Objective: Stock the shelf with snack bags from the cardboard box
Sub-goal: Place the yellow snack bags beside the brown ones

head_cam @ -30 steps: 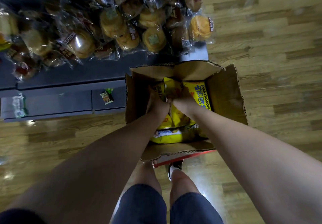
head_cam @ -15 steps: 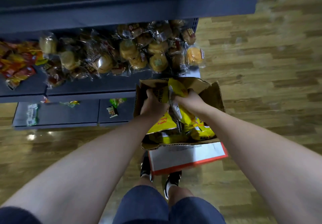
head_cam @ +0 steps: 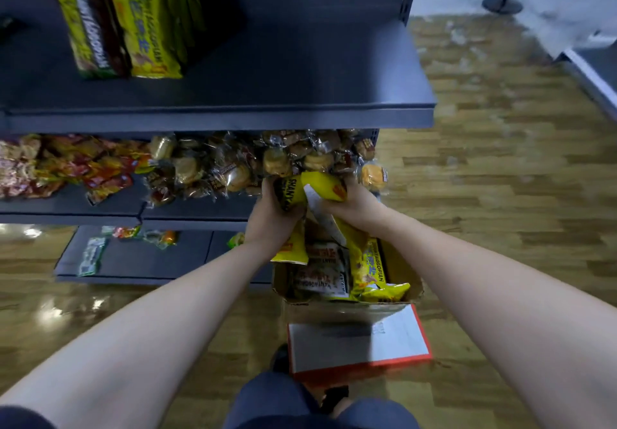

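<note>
Wood-patterned flooring [head_cam: 484, 175] stretched beneath a dark grey shelf unit [head_cam: 253, 118] that filled the left and centre of the view. At the far left of the middle shelf lay a heap of red and orange packets [head_cam: 56, 168]. On the top shelf, left of centre, yellow snack bags [head_cam: 147, 24] stood upright beside a darker brown-striped pack [head_cam: 90, 28], with bare shelf to their right. On the bottom ledge lay a few loose wrapped sweets [head_cam: 93, 255]. Clear-wrapped buns [head_cam: 233, 165] were piled across the middle shelf toward its right end.

Just in front of those buns, the left hand [head_cam: 270, 218] had its fingers curled round the left side of a bunch of yellow snack bags [head_cam: 320, 188], and the right hand [head_cam: 354, 201] gripped the same bunch from the right, thumb over the top. The bunch was held above the cardboard box [head_cam: 404, 278], its lower ends hanging down toward the opening. The box sat on the floor below the hands, near the foot of the shelf unit, with more yellow bags [head_cam: 370, 271] and a white-labelled pack [head_cam: 324, 271] inside. Its front flap [head_cam: 357, 342], white with a red edge, hung open toward the person's knees [head_cam: 317, 405].
</note>
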